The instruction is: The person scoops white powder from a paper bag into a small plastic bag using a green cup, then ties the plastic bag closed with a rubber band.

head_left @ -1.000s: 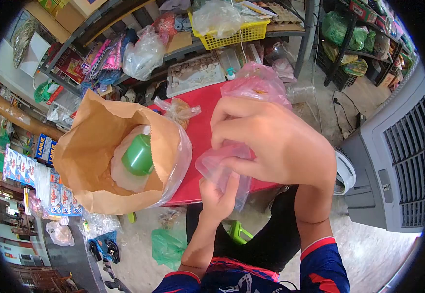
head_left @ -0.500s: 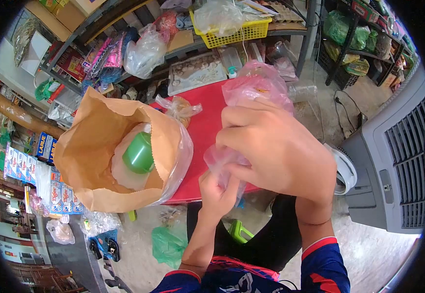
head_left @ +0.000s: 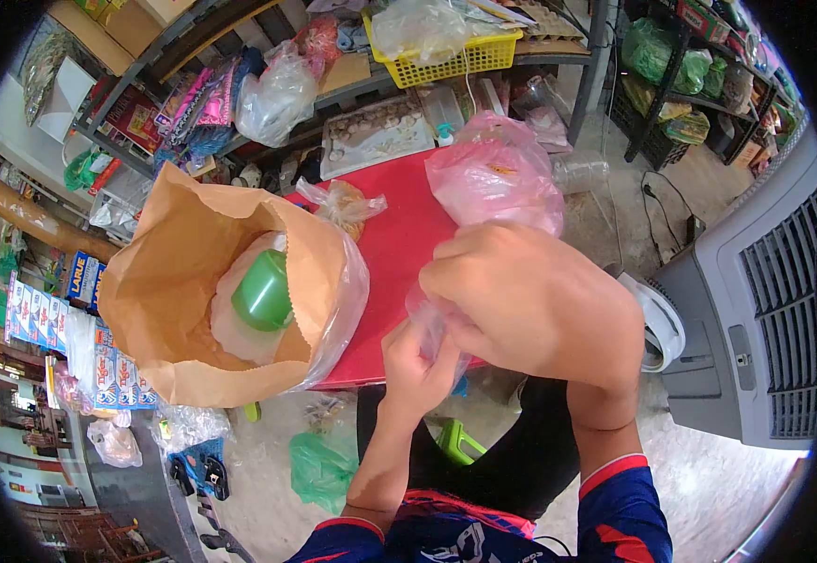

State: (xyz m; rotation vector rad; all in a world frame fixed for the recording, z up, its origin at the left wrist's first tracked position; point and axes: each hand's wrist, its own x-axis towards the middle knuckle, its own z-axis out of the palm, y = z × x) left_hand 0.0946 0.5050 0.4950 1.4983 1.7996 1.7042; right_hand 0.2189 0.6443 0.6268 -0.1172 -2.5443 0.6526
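My left hand (head_left: pixel 418 368) pinches a small clear, pinkish plastic bag (head_left: pixel 430 317) over the near edge of the red table (head_left: pixel 407 202). Closed on the upper part of the same bag is my right hand (head_left: pixel 512 291), which hides much of it. A larger pink plastic bag (head_left: pixel 502 169) lies just beyond my right hand. To the left stands an open brown paper bag (head_left: pixel 183 253) with white powder (head_left: pixel 230 324) and a green scoop (head_left: pixel 264 291) inside. Between the two larger bags sits a small knotted bag (head_left: pixel 345 206) with brownish contents.
Behind the table is a shelf with a yellow basket (head_left: pixel 455 66) and plastic bags. A grey air cooler (head_left: pixel 756 319) stands at the right. A green plastic bag (head_left: pixel 322 469) lies on the floor, and a bright green object (head_left: pixel 461 443) is between the legs.
My right hand has moved down and closer to my left hand, uncovering more of the larger pink bag. The small bag is now more hidden between the hands.
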